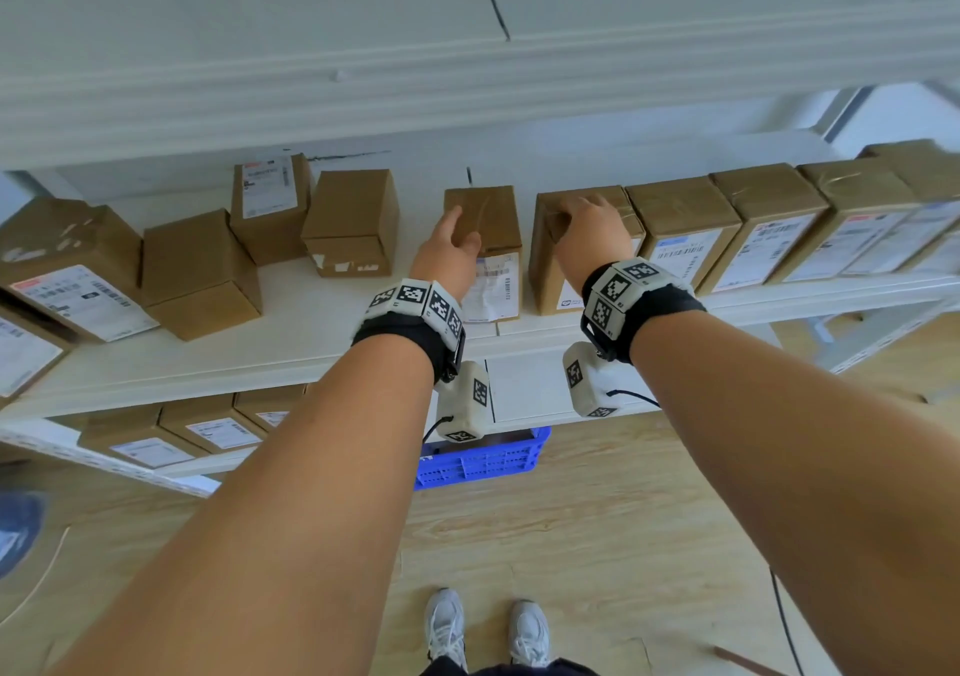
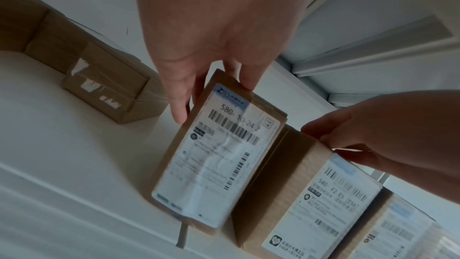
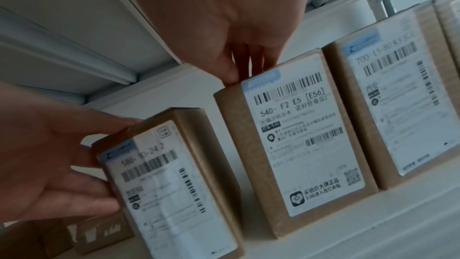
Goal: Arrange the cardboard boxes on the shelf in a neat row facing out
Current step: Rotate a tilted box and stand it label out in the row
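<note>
On the white shelf [image 1: 322,322], the left hand [image 1: 448,254] grips the box labelled 580 [image 1: 491,280] from its left side, thumb on top. The box stands upright, label facing out, just left of the box labelled 540 [image 3: 293,145]. The right hand [image 1: 589,239] rests curled on that box's top near edge, at the left end of a tight row of labelled boxes [image 1: 769,228]. Loose boxes [image 1: 202,270] sit skewed further left.

Head looks down; wrists look close, sharing labelled boxes [image 2: 211,157]

Brown labelled cardboard boxes [image 1: 680,231] on white shelf [image 1: 322,332] — right ones aligned, left scattered
</note>
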